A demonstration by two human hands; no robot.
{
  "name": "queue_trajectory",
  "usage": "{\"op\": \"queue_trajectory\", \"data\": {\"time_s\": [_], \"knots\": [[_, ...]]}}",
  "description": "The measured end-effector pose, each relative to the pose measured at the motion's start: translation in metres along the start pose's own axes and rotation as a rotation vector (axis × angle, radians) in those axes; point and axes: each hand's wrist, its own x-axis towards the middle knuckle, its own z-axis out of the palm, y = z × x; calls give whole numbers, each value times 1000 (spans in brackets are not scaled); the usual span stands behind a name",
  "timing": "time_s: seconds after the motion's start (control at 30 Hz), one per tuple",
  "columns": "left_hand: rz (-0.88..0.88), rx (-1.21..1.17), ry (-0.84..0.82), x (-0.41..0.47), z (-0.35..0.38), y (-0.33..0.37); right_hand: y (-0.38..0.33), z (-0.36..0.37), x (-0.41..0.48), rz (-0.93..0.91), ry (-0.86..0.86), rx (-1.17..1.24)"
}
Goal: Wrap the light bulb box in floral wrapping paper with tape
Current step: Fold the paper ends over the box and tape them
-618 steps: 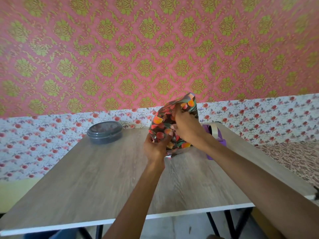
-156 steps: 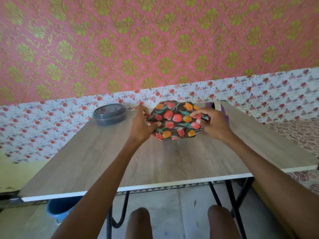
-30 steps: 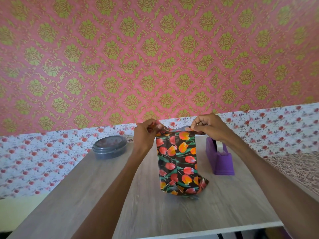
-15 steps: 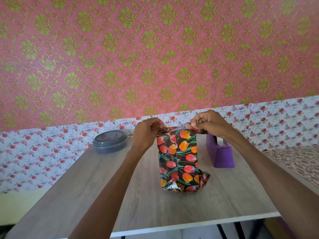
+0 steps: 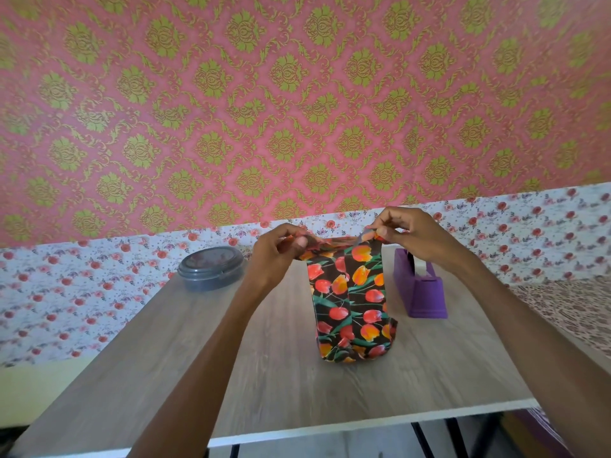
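1. Head view, the parcel: the light bulb box [image 5: 352, 309] stands upright on its end near the middle of the wooden table [image 5: 198, 358], fully covered in dark floral wrapping paper [image 5: 360, 282] printed with red and orange tulips. The box itself is hidden under the paper. At the bottom the paper is folded in and creased against the table; a lengthwise seam runs down the face turned toward the camera.
2. Head view, the left hand [image 5: 277, 256]: it is closed in a pinch on the paper's upper left corner, thumb pressed against the curled fingers, with a crumpled edge of paper caught between them.
3. Head view, the right hand [image 5: 410, 233]: thumb and forefinger are pinched on the upper right corner of the paper, the other fingers loosely curled above it. Between the two hands the top edge of the paper is held open and raised above the box.
4. Head view, surroundings: a purple tape dispenser [image 5: 421, 289] sits on the table just to the right of the parcel, apart from it. A round grey lidded container [image 5: 211, 267] rests at the table's far left, near the flowered wall.
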Motion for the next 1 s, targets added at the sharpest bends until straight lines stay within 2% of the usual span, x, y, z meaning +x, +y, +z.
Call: {"op": "queue_trajectory", "data": {"time_s": [0.07, 0.33, 0.43, 0.5, 0.63, 0.77, 0.9, 1.0], "knots": [[21, -38, -130, -4, -2, 2, -1, 0, -2, 7, -19, 2], [10, 144, -311, -2, -3, 15, 0, -2, -10, 41, -69, 72], [2, 176, -261, -4, 2, 18, 1, -4, -14, 84, -127, 97], [14, 127, -228, -4, 5, 18, 1, -4, -16, 99, -102, 72], [38, 90, -115, -2, 10, 16, -1, 0, -14, 6, -9, 82], [56, 65, -74, -3, 17, 15, 6, 12, -11, -141, 170, 22], [42, 140, 50, -6, 27, 11, 19, 25, -11, -138, 290, 76], [64, 193, 71, -6, 30, 11, 28, 30, -11, -164, 342, 20]]}}
